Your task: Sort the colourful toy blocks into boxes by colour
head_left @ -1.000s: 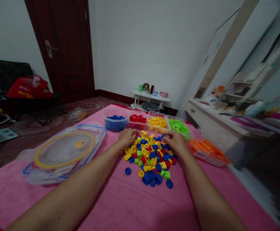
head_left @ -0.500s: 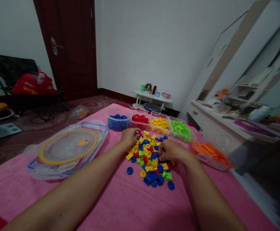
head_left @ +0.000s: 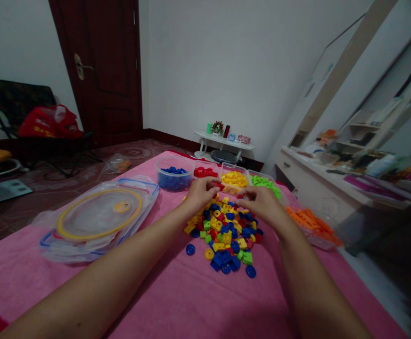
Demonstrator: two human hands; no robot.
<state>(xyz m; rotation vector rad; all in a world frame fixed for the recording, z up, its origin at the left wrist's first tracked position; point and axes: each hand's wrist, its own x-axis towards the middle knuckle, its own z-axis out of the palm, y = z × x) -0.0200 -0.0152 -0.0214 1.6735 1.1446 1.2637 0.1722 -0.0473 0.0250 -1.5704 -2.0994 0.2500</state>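
A heap of small plastic pieces [head_left: 226, 233] in yellow, blue, red and green lies on the pink cloth [head_left: 191, 292]. My left hand [head_left: 200, 192] is raised over the heap's far edge, fingers pinched on a small red piece [head_left: 218, 185]. My right hand [head_left: 262, 202] hovers just right of it, fingers curled; what it holds, if anything, is hidden. Behind the heap stand clear tubs: blue pieces [head_left: 174, 175], red pieces [head_left: 202, 171], yellow pieces [head_left: 234, 179], green pieces [head_left: 267, 184].
A tub of orange pieces [head_left: 309, 226] sits to the right near the cloth's edge. Stacked clear lids [head_left: 99, 219] lie at the left. A desk with clutter [head_left: 332, 165] runs along the right; a low white table [head_left: 223, 141] stands behind.
Both hands have lifted from the heap toward the tubs. My left hand now pinches a red piece that it did not show before.
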